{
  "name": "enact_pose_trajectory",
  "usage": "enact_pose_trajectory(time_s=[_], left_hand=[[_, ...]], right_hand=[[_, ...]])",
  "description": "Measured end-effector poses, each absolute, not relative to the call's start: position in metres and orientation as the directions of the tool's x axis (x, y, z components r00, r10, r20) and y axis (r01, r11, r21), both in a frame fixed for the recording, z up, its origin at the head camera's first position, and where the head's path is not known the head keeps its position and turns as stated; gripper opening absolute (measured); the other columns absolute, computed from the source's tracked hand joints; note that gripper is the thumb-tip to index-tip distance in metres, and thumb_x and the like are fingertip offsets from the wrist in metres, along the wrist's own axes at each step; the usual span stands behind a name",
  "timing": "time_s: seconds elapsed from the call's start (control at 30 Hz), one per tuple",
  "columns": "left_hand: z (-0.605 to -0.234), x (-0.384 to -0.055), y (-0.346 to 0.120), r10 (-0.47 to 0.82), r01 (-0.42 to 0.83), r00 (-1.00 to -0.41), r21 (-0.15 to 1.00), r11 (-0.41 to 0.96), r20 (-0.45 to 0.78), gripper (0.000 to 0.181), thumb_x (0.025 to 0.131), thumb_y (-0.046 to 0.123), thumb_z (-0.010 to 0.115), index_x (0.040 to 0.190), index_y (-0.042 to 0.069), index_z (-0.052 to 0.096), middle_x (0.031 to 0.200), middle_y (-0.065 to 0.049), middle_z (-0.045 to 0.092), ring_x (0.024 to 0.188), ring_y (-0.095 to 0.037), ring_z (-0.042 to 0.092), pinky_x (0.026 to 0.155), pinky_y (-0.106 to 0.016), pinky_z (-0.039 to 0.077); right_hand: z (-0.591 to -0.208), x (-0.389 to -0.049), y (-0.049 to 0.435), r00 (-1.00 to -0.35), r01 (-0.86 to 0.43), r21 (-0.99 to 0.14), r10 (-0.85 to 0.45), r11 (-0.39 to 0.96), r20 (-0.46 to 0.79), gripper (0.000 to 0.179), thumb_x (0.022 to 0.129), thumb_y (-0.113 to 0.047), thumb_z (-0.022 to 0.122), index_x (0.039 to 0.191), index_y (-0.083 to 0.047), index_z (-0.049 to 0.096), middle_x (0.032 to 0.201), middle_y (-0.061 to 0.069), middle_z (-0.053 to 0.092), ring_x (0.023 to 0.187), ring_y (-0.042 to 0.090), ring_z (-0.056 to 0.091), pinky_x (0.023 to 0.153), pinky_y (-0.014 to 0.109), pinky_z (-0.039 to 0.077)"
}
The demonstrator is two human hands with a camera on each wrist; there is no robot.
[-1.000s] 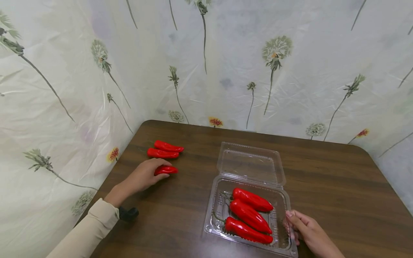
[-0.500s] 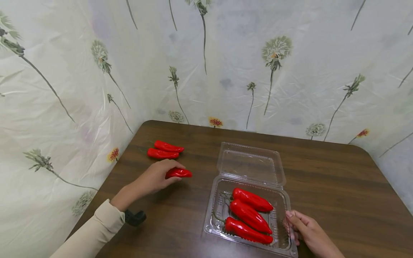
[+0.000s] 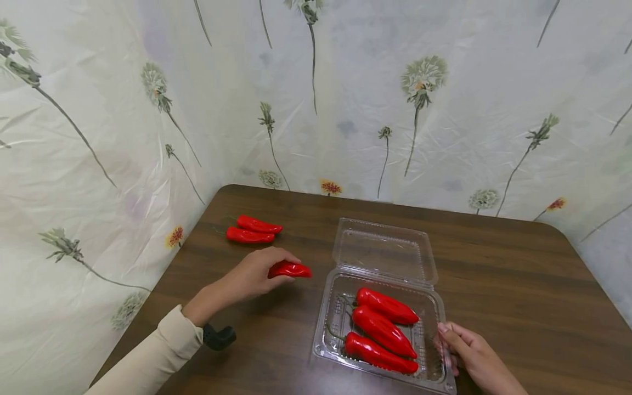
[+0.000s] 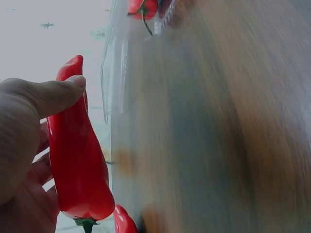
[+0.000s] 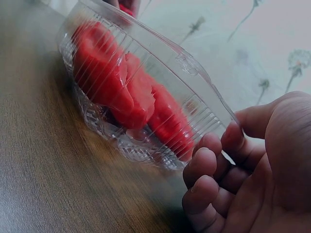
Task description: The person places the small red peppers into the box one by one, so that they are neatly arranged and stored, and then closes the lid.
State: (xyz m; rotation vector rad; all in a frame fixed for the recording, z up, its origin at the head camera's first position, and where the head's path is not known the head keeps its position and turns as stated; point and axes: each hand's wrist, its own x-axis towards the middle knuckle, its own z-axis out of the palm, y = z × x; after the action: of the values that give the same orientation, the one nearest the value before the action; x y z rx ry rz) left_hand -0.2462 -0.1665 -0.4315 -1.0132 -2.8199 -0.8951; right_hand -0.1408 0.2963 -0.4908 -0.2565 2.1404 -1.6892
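My left hand (image 3: 254, 277) grips a red pepper (image 4: 77, 160) between thumb and fingers, left of a clear plastic clamshell box (image 3: 323, 318). In the left wrist view the pepper's green stem points down and its tip rises past the thumb. Three red peppers (image 3: 380, 329) lie side by side in the box's base. The lid (image 3: 385, 249) is folded back flat on the table. With thumb and fingers my right hand (image 3: 471, 354) pinches the box's right rim; the right wrist view shows the curled fingertips against the clear wall (image 5: 194, 87).
Two more red peppers (image 3: 249, 235) lie together at the back left of the brown wooden table (image 3: 518, 274). Behind and to the left hangs a pale sheet (image 3: 345, 82) printed with dandelions. A black strap piece (image 3: 219, 337) juts from the left wrist.
My left hand has carried its pepper to the right, away from the two on the table and closer to the box. The right hand and the box have stayed put.
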Motion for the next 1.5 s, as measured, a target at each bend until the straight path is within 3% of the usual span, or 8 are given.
enact_pose_trajectory(time_s=[0.43, 0.8, 1.0, 1.1, 1.3, 1.5], left_hand=[[-0.424, -0.240, -0.125, 0.671, 0.646, -0.724, 0.500, 0.577, 0.160, 0.041, 0.090, 0.022, 0.078, 0.129, 0.022, 0.065, 0.124, 0.006, 0.067, 0.109, -0.011, 0.059, 0.092, -0.029, 0.053], [-0.413, -0.240, -0.079, 0.786, 0.768, -0.589, 0.434, 0.472, 0.187, 0.040, 0.092, 0.027, 0.076, 0.130, 0.020, 0.066, 0.120, 0.008, 0.067, 0.106, -0.007, 0.058, 0.088, -0.020, 0.050], [-0.405, -0.238, -0.052, 0.825, 0.808, -0.540, 0.376, 0.454, 0.164, 0.040, 0.093, 0.029, 0.074, 0.131, 0.022, 0.065, 0.128, 0.007, 0.066, 0.118, -0.009, 0.058, 0.097, -0.021, 0.048], [-0.406, -0.238, -0.041, 0.839, 0.816, -0.523, 0.371, 0.443, 0.150, 0.041, 0.094, 0.029, 0.073, 0.133, 0.022, 0.064, 0.130, 0.007, 0.065, 0.121, -0.009, 0.057, 0.099, -0.022, 0.047], [-0.409, -0.238, -0.022, 0.852, 0.818, -0.511, 0.368, 0.441, 0.116, 0.040, 0.095, 0.032, 0.071, 0.133, 0.023, 0.064, 0.129, 0.009, 0.066, 0.117, -0.007, 0.057, 0.095, -0.019, 0.046], [-0.414, -0.237, -0.004, 0.862, 0.836, -0.496, 0.323, 0.444, 0.099, 0.039, 0.095, 0.035, 0.070, 0.132, 0.025, 0.064, 0.125, 0.011, 0.066, 0.111, -0.005, 0.058, 0.091, -0.018, 0.045]], right_hand=[[-0.491, -0.140, 0.297, -0.902, 0.100, -0.965, -0.386, 0.243, -0.191, 0.041, 0.112, -0.021, 0.031, 0.093, 0.009, 0.051, 0.074, -0.004, 0.057, 0.060, 0.007, 0.053, 0.053, 0.030, 0.052], [-0.491, -0.141, 0.298, -0.900, 0.098, -0.968, -0.394, 0.231, -0.185, 0.040, 0.112, -0.020, 0.030, 0.095, 0.011, 0.050, 0.075, -0.005, 0.056, 0.061, 0.005, 0.052, 0.053, 0.029, 0.051], [-0.494, -0.142, 0.297, -0.899, 0.057, -0.980, -0.417, 0.191, -0.134, 0.037, 0.112, -0.016, 0.030, 0.093, 0.009, 0.050, 0.074, -0.001, 0.056, 0.057, 0.013, 0.051, 0.050, 0.030, 0.050], [-0.494, -0.143, 0.296, -0.898, 0.034, -0.983, -0.427, 0.180, -0.109, 0.036, 0.112, -0.014, 0.029, 0.092, 0.009, 0.049, 0.073, 0.002, 0.056, 0.057, 0.019, 0.050, 0.049, 0.032, 0.049], [-0.493, -0.142, 0.296, -0.905, 0.087, -0.975, -0.393, 0.206, -0.164, 0.038, 0.112, -0.018, 0.030, 0.092, 0.006, 0.050, 0.072, -0.003, 0.056, 0.059, 0.011, 0.052, 0.051, 0.030, 0.050], [-0.493, -0.141, 0.297, -0.899, 0.064, -0.980, -0.415, 0.189, -0.139, 0.037, 0.112, -0.016, 0.030, 0.093, 0.009, 0.049, 0.073, 0.000, 0.056, 0.057, 0.017, 0.051, 0.050, 0.031, 0.050]])
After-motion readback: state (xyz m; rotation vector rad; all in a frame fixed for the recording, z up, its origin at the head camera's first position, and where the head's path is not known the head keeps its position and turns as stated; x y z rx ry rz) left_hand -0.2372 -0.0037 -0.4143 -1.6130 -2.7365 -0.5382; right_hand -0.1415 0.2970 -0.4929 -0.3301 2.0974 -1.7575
